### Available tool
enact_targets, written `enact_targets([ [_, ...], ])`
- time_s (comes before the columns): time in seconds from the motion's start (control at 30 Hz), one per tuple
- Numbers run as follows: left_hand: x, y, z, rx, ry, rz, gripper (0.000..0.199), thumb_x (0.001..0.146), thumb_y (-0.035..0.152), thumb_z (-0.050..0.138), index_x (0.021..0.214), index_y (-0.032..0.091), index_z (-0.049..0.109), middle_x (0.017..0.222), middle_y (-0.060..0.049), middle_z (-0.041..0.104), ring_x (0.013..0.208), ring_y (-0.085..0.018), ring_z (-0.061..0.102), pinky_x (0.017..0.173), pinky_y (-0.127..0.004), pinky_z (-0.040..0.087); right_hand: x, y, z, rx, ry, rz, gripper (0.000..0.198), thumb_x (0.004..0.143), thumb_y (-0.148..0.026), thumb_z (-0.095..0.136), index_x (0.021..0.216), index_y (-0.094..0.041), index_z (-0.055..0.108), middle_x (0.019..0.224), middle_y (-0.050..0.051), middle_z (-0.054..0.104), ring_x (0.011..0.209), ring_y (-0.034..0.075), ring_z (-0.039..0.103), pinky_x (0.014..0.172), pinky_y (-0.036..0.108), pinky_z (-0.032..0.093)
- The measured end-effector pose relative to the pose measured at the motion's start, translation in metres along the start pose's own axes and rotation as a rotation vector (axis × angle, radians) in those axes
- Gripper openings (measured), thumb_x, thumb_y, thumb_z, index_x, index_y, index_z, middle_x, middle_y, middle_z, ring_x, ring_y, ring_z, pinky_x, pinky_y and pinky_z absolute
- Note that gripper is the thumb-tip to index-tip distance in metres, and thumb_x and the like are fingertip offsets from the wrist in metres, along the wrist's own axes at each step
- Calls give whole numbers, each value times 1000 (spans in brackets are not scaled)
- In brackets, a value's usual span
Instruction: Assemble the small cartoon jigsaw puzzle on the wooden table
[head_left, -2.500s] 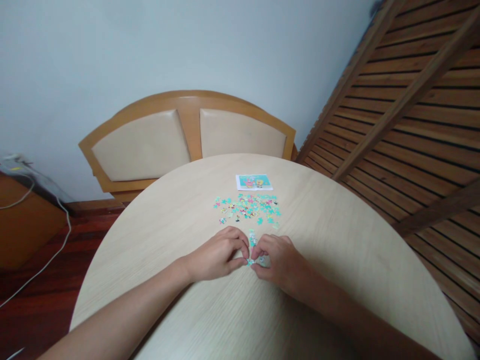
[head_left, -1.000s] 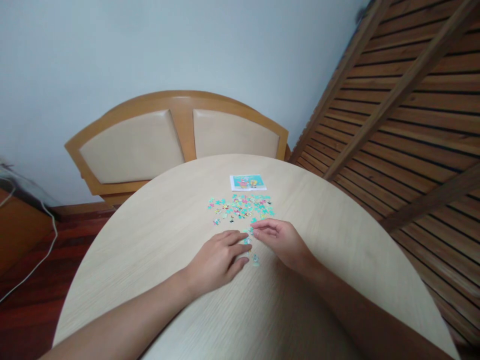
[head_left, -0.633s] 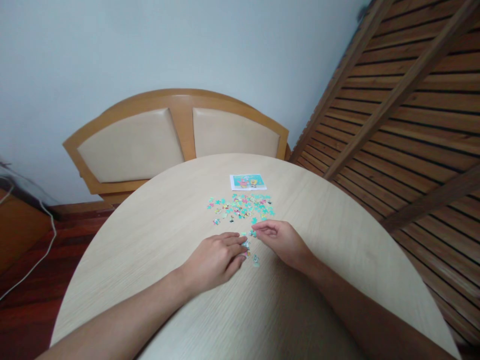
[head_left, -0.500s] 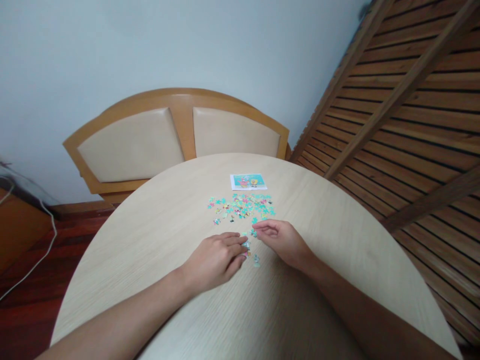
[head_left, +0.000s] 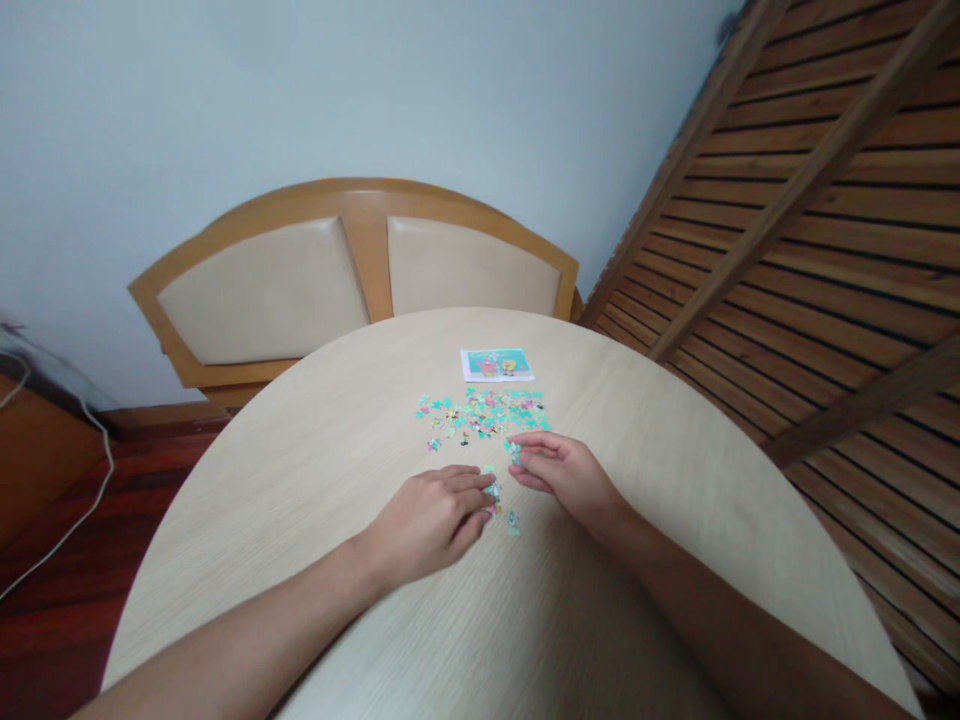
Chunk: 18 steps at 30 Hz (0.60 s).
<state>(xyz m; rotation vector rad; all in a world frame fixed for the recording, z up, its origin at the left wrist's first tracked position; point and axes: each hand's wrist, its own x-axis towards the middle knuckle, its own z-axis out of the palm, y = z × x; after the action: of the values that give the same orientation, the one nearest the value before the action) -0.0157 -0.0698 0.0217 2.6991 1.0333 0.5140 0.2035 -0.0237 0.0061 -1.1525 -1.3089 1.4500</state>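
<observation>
**Up Close: Two Hands Work a Scatter of Puzzle Pieces**

Seemingly mid-sort, a teal puzzle piece (head_left: 514, 453) sits pinched between the thumb and fingertips of the right hand (head_left: 562, 474), low over the table at the near edge of the loose pile. The piece is tiny, mostly teal; its printed detail is too small to make out. The left hand (head_left: 431, 517) rests palm-down on the round table (head_left: 315, 470), fingers lightly curled, their tips touching a short joined strip of pieces (head_left: 492, 492) marked with teal, white and a spot of pink; it grips nothing. One single piece (head_left: 513, 522) lies alone just right of those fingertips, between the two hands.

Beyond the hands spreads the loose pile of pieces (head_left: 480, 417), dozens of them, too many and too small to count, chiefly teal with flecks of yellow and pink. Just behind the pile lies one reference picture (head_left: 497, 364), a white-bordered card showing two cartoon figures on teal; no writing on it can be read. Two cushioned chair backs (head_left: 352, 280) stand behind the pale wood table.
</observation>
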Motion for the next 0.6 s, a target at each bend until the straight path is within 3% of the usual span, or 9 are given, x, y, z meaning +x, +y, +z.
enact_targets([
  [0.23,0,-1,0,-18,8,2,29,99,22,47,113,21,72,127,-6,70,120,-25,63,106,-42,50,0,-3,-1,-29,35,5,27,73,-38,80,91,-18,72,78,5,73,74,18,73,71,31,61],
  [0.47,-2,-1,-3,1,-13,-28,28,97,23,50,112,23,74,129,-8,67,114,-24,65,99,-40,54,-5,-3,3,-507,77,-258,21,79,-27,64,94,-19,76,77,3,75,73,18,69,74,31,56],
  [0.6,-2,-1,-4,9,-33,-35,28,97,23,50,112,23,74,127,-8,67,113,-25,66,99,-41,54,-8,-1,5,-609,1,-283,25,82,-25,58,95,-20,79,86,5,79,78,21,72,77,33,56],
])
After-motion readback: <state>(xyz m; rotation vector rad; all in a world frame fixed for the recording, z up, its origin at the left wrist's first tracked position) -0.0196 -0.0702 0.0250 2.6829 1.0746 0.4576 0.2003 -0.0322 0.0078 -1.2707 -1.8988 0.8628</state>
